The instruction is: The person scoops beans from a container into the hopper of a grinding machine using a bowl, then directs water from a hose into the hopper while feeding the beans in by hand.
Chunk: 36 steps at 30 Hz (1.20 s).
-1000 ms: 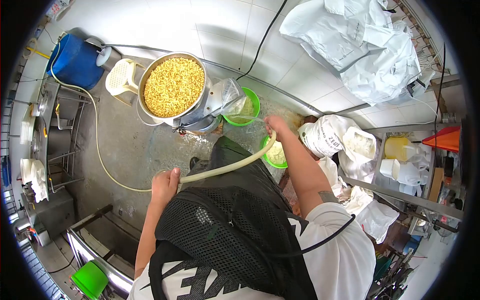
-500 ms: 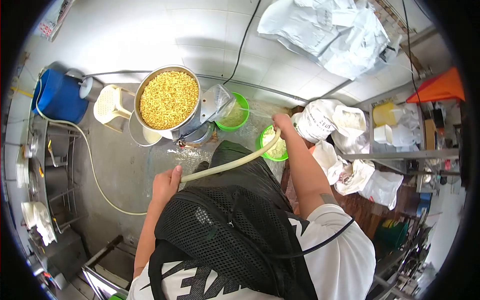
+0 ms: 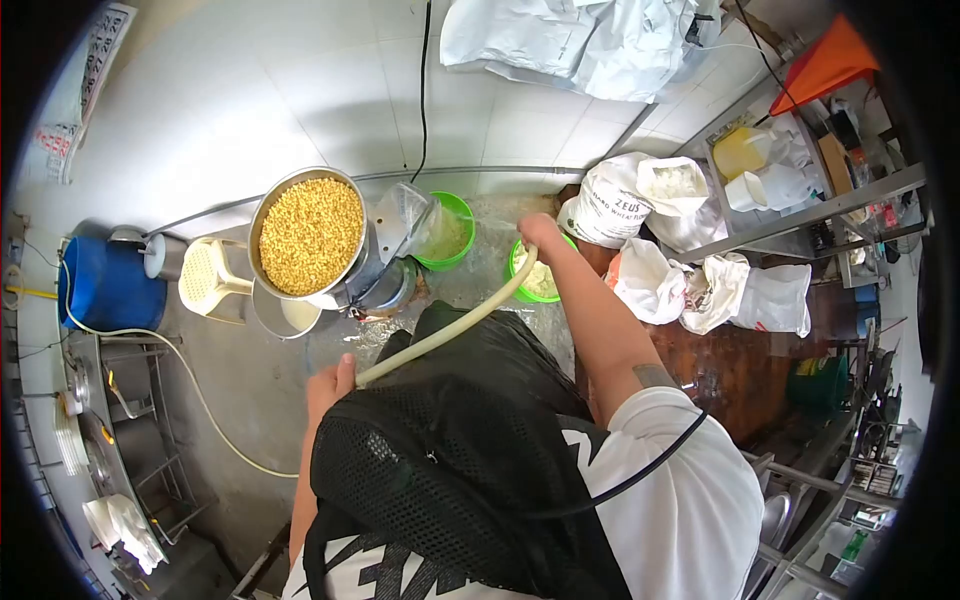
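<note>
A pale hose (image 3: 450,330) curves across my front, gripped at both ends of its raised stretch. My left hand (image 3: 328,388) is closed round it near my body, thumb up. Farther out, my right hand (image 3: 541,234) is wrapped round the hose by its end, above a green basin (image 3: 527,292) with pale, lumpy contents. Faint streaks, perhaps water, show by the right hand. Just beyond, another green basin (image 3: 470,222) stands under a machine's clear plastic outlet. A large metal hopper (image 3: 258,215) full of yellow kernels sits on that machine.
At left are a cream plastic stool (image 3: 207,277), a blue barrel (image 3: 118,285) and a metal rack (image 3: 140,420). A metal pot (image 3: 283,318) with whitish contents stands below the hopper. White sacks (image 3: 612,205) and shelving (image 3: 800,215) line the right. The hose trails over the grey floor (image 3: 240,370).
My view has shifted, so the hopper and basins appear farther left and the hopper lower. Both hands keep their hold on the hose.
</note>
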Tool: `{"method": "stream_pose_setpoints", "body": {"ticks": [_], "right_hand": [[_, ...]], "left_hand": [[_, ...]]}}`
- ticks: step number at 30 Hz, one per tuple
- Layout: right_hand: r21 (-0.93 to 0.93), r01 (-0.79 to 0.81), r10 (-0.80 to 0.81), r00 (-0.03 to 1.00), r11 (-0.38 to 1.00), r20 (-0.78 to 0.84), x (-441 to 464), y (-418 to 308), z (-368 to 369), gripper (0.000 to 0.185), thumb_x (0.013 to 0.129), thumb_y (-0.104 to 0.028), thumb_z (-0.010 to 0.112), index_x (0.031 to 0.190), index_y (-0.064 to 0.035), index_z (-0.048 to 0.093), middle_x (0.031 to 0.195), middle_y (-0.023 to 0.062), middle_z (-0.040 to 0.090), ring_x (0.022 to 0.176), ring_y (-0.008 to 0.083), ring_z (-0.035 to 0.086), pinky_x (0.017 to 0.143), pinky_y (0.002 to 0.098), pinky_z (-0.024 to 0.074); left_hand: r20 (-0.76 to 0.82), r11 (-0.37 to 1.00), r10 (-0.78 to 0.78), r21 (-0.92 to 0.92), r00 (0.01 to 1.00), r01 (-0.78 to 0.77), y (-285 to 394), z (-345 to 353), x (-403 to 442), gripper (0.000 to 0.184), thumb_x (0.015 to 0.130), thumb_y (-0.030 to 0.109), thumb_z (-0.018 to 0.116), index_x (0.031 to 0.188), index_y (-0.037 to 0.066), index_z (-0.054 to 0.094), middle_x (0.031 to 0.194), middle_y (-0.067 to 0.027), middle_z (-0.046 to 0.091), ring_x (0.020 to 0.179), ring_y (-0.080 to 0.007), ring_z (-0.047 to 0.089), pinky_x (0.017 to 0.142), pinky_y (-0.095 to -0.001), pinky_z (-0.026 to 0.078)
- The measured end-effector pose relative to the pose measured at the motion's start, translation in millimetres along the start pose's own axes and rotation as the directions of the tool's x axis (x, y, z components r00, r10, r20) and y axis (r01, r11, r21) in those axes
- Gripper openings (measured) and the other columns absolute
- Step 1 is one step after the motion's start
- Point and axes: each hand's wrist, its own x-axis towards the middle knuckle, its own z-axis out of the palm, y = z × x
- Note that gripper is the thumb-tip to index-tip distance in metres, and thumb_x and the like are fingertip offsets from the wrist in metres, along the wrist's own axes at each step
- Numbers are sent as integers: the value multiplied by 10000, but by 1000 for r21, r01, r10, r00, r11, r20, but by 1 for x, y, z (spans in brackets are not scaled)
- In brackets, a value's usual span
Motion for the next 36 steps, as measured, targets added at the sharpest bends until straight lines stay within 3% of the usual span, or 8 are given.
{"method": "stream_pose_setpoints", "body": {"ticks": [2,5,11,14,20,22,29,36], "right_hand": [[143,20,-20,1000,989,-2,5,29,25,146,895,-98,600,751,-117,615,623,54,561,523,196,543,487,403,433],[-161,-66,84,990,985,111,4,-11,2,235,531,-46,889,673,-149,732,865,136,767,808,330,752,693,423,615],[-458,-110,200,968,882,153,-37,-126,-94,75,752,-92,734,791,-89,797,928,162,782,857,358,768,720,461,620],[-441,-219,320,932,870,170,-26,-90,-74,227,694,-106,826,742,-234,644,778,-25,636,858,225,662,755,403,501],[-346,-188,259,951,919,169,-22,-62,-60,136,832,-95,710,840,-219,654,919,11,648,976,221,632,815,416,493],[-485,102,-65,994,868,91,-33,-85,-81,130,768,-79,712,852,-51,807,1003,184,780,945,361,763,794,472,621],[-470,-113,141,990,875,24,0,-76,-52,173,628,-40,829,787,-96,793,997,187,772,924,379,751,789,467,619],[-374,-80,198,937,924,287,-18,-76,-43,144,705,-61,761,845,-72,795,975,201,768,874,374,758,748,467,617]], "left_hand": [[7,1000,-8,9,1000,8,8,-1,-6,742,1060,575,486,766,-97,604,607,-213,493,601,-260,493,619,-492,423],[-18,999,-23,-41,1000,22,13,0,-10,732,1064,568,483,758,-89,582,601,-181,457,611,-234,472,616,-477,416],[-3,998,-50,-33,999,50,42,-5,-24,694,1069,536,494,746,-77,524,608,-129,399,634,-203,407,603,-460,390],[9,999,-39,-6,999,39,35,3,-23,684,1071,517,499,746,-84,520,608,-147,392,629,-203,407,600,-468,383],[15,999,-54,-7,998,54,37,10,-24,696,1070,514,500,736,-95,541,594,-184,405,600,-213,423,595,-475,391],[-6,997,-69,-22,998,69,31,15,-21,700,1068,510,510,718,-93,561,580,-173,432,594,-209,443,593,-470,397],[-12,996,-81,-46,997,80,32,14,-25,693,1066,504,529,694,-80,557,573,-134,451,591,-204,460,583,-456,396],[-12,992,-97,-86,995,96,21,15,-23,696,1065,515,531,690,-71,541,576,-119,444,591,-189,452,570,-445,383]]}}
